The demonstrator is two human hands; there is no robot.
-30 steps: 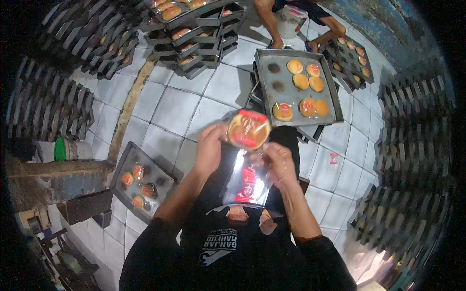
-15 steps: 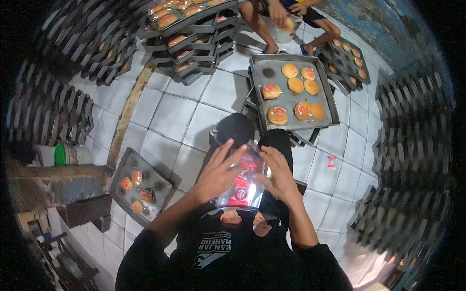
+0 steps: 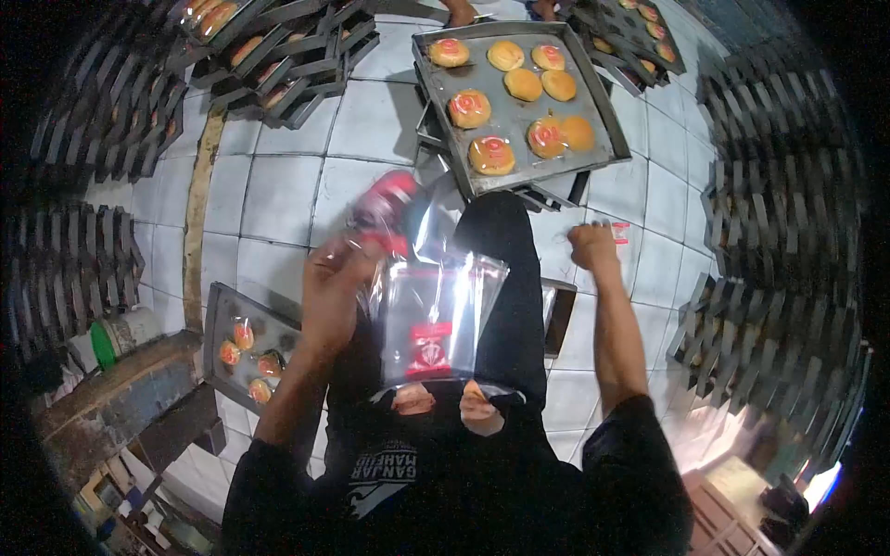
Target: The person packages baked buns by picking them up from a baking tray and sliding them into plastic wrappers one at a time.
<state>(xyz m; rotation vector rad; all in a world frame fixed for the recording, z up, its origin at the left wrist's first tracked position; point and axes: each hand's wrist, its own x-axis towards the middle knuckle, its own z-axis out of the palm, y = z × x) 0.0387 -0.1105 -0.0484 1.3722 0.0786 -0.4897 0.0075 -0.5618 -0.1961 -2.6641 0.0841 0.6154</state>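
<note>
My left hand (image 3: 334,287) is closed on a clear plastic bag with red print (image 3: 385,208), smeared by motion and raised above my left thigh. On my lap lies a clear plastic bag (image 3: 436,301) with a red printed emblem near its lower end. My right hand (image 3: 595,246) is out to the right over the floor, fingers curled into a fist; what it holds, if anything, is hidden. Just beyond that hand is a small red-and-white packet (image 3: 620,233) on the tiles.
Ahead stands a metal tray (image 3: 519,176) with several round buns (image 3: 469,108), some in printed wrappers. A smaller tray (image 3: 222,306) with wrapped buns lies at left. Stacked trays (image 3: 287,83) stand behind, and more stacks (image 3: 760,213) line the right. A person's foot (image 3: 459,11) shows at the top.
My hands have parted: the left has lifted a printed bag leftward, and the right has left my lap for the floor at right. The view has tipped down, and another wrapped bun shows on the tray.
</note>
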